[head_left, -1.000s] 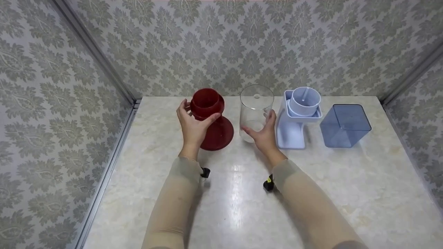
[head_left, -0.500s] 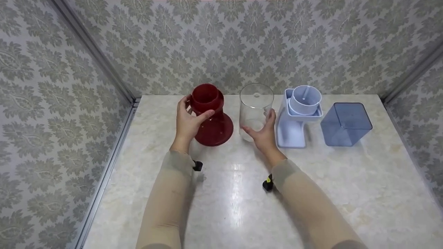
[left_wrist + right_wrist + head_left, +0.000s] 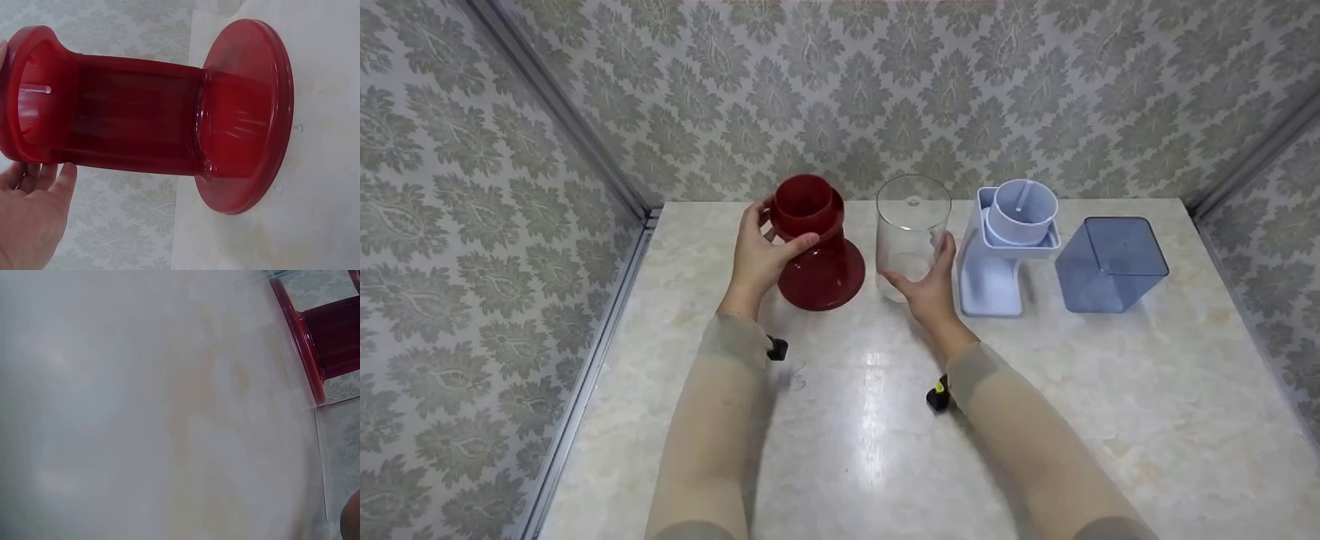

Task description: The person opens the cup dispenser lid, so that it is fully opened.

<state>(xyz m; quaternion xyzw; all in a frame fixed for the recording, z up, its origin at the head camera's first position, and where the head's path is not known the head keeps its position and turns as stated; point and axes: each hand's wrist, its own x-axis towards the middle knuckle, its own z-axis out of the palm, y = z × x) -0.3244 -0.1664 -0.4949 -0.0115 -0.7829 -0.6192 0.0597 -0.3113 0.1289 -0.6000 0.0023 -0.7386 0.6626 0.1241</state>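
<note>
A glossy red stand (image 3: 821,281) with a round foot, a column and a cup-like top stands at the back of the table in the head view. My left hand (image 3: 757,255) grips its top, thumb in front and fingers at the left side. In the left wrist view the red stand (image 3: 242,121) appears sideways, fingertips against its upper part. To the right is a clear, open-topped cylindrical container (image 3: 901,244). My right hand (image 3: 934,292) holds it low, thumb in front and fingers round the right side. The right wrist view shows mostly tabletop, with the red stand (image 3: 337,340) at its edge.
Right of the clear container stands a pale blue stand (image 3: 990,289) with a round cup (image 3: 1021,202) in its top. A translucent blue square container (image 3: 1110,270) is farther right. Patterned walls (image 3: 862,90) border the marbled table (image 3: 855,420) at the back and sides.
The red stand has shifted slightly left and back, and more of its column shows. My left forearm has swung left. The right hand stays on the clear container.
</note>
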